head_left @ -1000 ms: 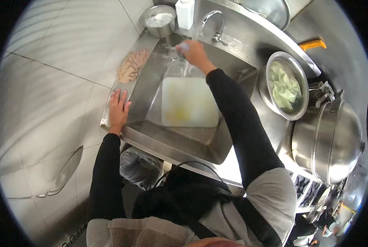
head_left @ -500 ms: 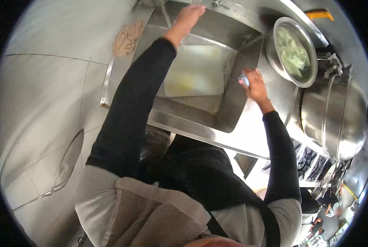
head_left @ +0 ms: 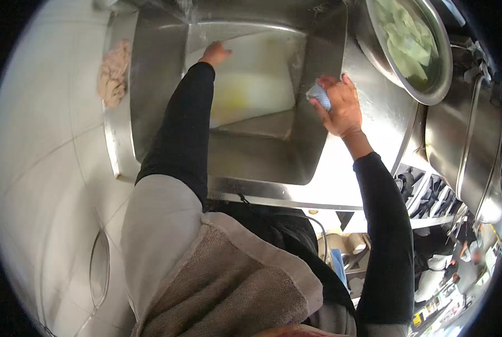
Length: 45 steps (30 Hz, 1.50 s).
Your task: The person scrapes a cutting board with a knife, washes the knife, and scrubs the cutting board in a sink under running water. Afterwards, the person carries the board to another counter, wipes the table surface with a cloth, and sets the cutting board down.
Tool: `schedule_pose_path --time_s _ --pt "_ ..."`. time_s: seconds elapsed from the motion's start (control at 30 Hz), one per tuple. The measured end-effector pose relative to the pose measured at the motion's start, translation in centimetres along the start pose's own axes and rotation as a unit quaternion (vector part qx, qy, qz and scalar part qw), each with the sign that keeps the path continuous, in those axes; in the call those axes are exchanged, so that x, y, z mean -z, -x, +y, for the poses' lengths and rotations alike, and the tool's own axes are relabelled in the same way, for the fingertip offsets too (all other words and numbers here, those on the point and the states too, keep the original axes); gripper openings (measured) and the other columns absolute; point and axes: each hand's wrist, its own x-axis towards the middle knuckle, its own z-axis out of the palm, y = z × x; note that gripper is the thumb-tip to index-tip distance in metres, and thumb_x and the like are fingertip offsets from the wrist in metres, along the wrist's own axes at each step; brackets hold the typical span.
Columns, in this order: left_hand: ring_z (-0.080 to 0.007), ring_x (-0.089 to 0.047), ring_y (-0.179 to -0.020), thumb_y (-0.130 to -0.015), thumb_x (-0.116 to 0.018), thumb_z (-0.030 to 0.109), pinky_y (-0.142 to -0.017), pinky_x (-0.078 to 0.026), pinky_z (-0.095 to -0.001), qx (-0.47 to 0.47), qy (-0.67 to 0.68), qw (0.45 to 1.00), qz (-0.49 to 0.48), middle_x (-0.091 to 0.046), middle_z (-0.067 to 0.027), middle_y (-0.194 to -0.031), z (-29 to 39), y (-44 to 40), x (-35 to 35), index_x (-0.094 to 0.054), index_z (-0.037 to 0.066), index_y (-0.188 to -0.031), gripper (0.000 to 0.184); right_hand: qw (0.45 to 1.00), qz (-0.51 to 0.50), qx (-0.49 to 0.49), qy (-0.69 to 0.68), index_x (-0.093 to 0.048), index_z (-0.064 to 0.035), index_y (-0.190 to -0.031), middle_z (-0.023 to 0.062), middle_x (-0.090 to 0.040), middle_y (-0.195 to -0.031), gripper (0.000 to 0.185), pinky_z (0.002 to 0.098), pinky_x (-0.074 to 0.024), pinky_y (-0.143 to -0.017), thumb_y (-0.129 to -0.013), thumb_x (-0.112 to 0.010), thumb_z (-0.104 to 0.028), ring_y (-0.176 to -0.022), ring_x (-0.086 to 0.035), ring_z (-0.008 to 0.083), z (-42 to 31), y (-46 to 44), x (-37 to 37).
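Fingers of the right hand are clasping a pad above the sink, the left hand, grip unclear, reaching over a probably slippery board, best edge-held.

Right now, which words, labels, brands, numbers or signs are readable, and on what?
Readable: none.
Background patches at lower right: too small and blurred to tell if they carry print.
No lettering visible on the cutting board, blue-and-white pad or metal bowl.
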Motion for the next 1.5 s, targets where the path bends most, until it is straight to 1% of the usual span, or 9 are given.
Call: schedule_pose_path --time_s 0.1,0.3,0.47,0.73,0.83,0.93,1.03,1.27,1.5 --pt "-0.0359 -0.035 -0.143 -0.095 -0.056 0.049 -0.114 -0.035 -0.0482 -0.049 0.082 0.994 0.059 -0.026 -0.0164 -0.161 -2.9 -2.5 -4.9 -0.043 0.005 -0.148 0.070 1.000 0.006 0.004 -0.005 -0.064 -0.0079 -0.119 0.0062 -0.066 -0.119 0.041 0.0457 -0.0325 -0.115 -0.085 -0.073 -0.028 -0.114 -0.061 0.0225 0.2 -0.1 -0.1" --pt "-0.0330 -0.033 -0.144 -0.081 -0.075 0.053 -0.116 -0.033 -0.0482 0.007 -0.058 0.991 -0.118 -0.024 -0.0149 -0.161 1.2 -0.2 0.7 -0.037 0.003 -0.149 0.093 1.000 -0.007 -0.012 0.017 -0.064 -0.0130 -0.120 0.0024 -0.064 -0.120 0.040 0.0411 -0.0307 -0.118 -0.088 -0.071 -0.035 -0.112 -0.060 0.0184 0.3 -0.1 0.3" --pt "-0.0359 -0.044 -0.136 -0.066 -0.088 0.039 -0.112 -0.039 -0.0468 -0.096 -0.022 0.993 0.058 -0.046 -0.0180 -0.146 2.3 2.8 -1.7 -0.042 0.003 -0.145 0.098 1.000 -0.004 -0.016 0.020 -0.064 -0.0133 -0.121 0.0033 -0.063 -0.120 0.040 0.0415 -0.0300 -0.118 -0.089 -0.069 -0.037 -0.113 -0.060 0.0190 -0.1 0.2 0.3" --pt "-0.0363 -0.049 -0.131 -0.076 -0.067 0.070 -0.114 -0.028 -0.0611 -0.127 -0.104 0.986 -0.013 -0.048 -0.0123 -0.148 3.7 1.3 -2.8 -0.052 0.012 -0.142 0.089 0.998 -0.015 -0.003 0.060 -0.059 -0.0163 -0.125 0.0043 -0.062 -0.122 0.041 0.0427 -0.0287 -0.120 -0.093 -0.065 -0.041 -0.120 -0.057 0.0195 0.8 0.6 -0.5" --pt "-0.0364 -0.043 -0.138 -0.080 -0.054 0.078 -0.115 -0.032 -0.0504 -0.137 -0.139 0.979 -0.064 -0.047 -0.0144 -0.149 5.4 2.0 -1.0 -0.049 0.006 -0.144 0.097 0.998 -0.006 0.019 0.052 -0.061 -0.0115 -0.125 0.0063 -0.064 -0.121 0.039 0.0443 -0.0339 -0.115 -0.094 -0.065 -0.034 -0.119 -0.057 0.0242 0.3 0.3 0.1" --pt "-0.0349 -0.046 -0.135 -0.079 -0.060 0.075 -0.112 -0.036 -0.0475 -0.163 -0.103 0.981 0.010 -0.050 -0.0183 -0.146 3.1 1.9 -1.7 -0.050 0.004 -0.143 0.097 0.998 0.019 0.044 0.032 -0.061 -0.0078 -0.118 0.0115 -0.063 -0.111 0.036 0.0506 -0.0427 -0.104 -0.088 -0.066 -0.027 -0.104 -0.061 0.0303 0.7 0.3 -0.2" --pt "-0.0345 -0.052 -0.130 -0.077 -0.065 0.071 -0.108 -0.041 -0.0471 -0.214 -0.088 0.973 0.017 -0.054 -0.0211 -0.141 2.5 3.1 1.2 -0.053 0.002 -0.140 0.094 1.000 -0.001 0.014 0.019 -0.060 -0.0096 -0.119 0.0125 -0.061 -0.117 0.040 0.0518 -0.0318 -0.113 -0.087 -0.067 -0.031 -0.114 -0.057 0.0307 0.9 0.5 -0.7" --pt "-0.0364 -0.065 -0.106 -0.073 -0.077 0.051 -0.093 -0.050 -0.0433 -0.321 -0.030 0.928 -0.189 -0.070 -0.0198 -0.109 4.5 15.1 8.3 -0.067 0.000 -0.117 0.068 0.999 -0.021 -0.021 0.028 -0.059 -0.0106 -0.120 0.0106 -0.061 -0.117 0.038 0.0501 -0.0320 -0.113 -0.092 -0.064 -0.035 -0.114 -0.057 0.0291 -0.3 0.5 -0.1" --pt "-0.0372 -0.060 -0.116 -0.079 -0.076 0.042 -0.094 -0.050 -0.0465 -0.250 -0.146 0.955 -0.071 -0.064 -0.0214 -0.122 7.6 25.5 15.1 -0.065 0.002 -0.120 0.059 0.996 -0.019 -0.030 0.081 -0.059 -0.0131 -0.126 0.0054 -0.062 -0.123 0.038 0.0427 -0.0279 -0.119 -0.098 -0.057 -0.039 -0.123 -0.054 0.0227 0.4 1.1 0.0"
